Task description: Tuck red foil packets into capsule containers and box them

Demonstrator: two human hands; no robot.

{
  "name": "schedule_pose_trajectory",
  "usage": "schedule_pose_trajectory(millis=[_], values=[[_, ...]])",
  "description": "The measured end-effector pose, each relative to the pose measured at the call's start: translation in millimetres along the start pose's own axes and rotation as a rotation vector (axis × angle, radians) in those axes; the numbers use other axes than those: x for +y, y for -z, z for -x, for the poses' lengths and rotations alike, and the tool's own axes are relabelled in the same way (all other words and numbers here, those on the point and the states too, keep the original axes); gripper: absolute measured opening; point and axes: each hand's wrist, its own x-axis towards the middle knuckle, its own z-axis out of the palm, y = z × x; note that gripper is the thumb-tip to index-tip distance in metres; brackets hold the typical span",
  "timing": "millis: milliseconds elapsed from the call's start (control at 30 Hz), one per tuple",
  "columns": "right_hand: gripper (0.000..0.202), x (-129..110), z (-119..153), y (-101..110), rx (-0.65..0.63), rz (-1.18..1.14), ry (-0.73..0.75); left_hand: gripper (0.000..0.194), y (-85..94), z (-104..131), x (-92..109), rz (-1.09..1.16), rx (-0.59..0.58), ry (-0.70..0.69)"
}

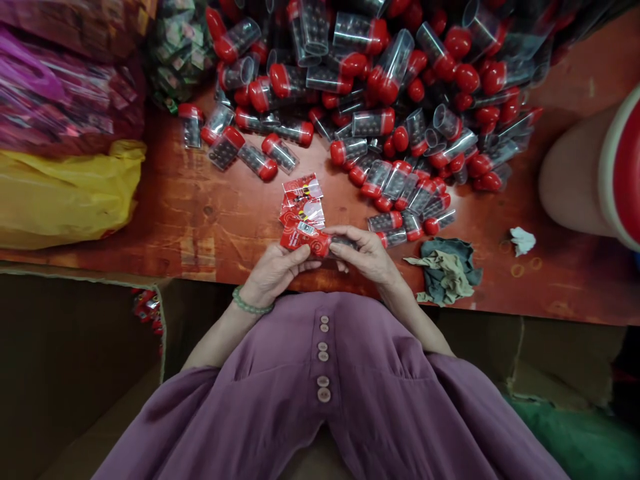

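Note:
Near the table's front edge, my left hand (278,268) grips a red printed wrapper (307,239) between thumb and fingers. My right hand (367,257) is closed on a clear tube with dark contents (343,241), whose left end meets the wrapper. Whether that end is inside the wrapper cannot be made out. Just beyond my hands, several flat red wrappers (303,200) lie overlapping on the table. Farther back spreads a large heap of clear tubes with red caps (373,123), many showing dark balls inside.
Full plastic bags (65,193) line the left side of the wooden table (240,220). Crumpled cloths (447,267) and a white scrap (523,241) lie to the right, near a white bucket with red (575,170). An open cardboard box (85,347) stands below left.

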Motion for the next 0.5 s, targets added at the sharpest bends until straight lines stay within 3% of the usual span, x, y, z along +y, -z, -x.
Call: schedule_pose_trajectory(millis=[200,367,500], values=[[0.034,0.7,1.6,-9.6,0.097,0.147,0.085,0.036,-14.3,-3.1,-9.4,-0.014,0.121,-0.009],[0.034,13.2,7.0,-24.8,0.325,0.353,0.246,0.041,-21.1,-2.7,-14.9,-0.019,0.184,-0.032],[0.034,23.0,7.4,-34.4,0.421,0.285,0.248,0.043,-23.4,-4.4,-21.0,-0.028,0.205,-0.058]])
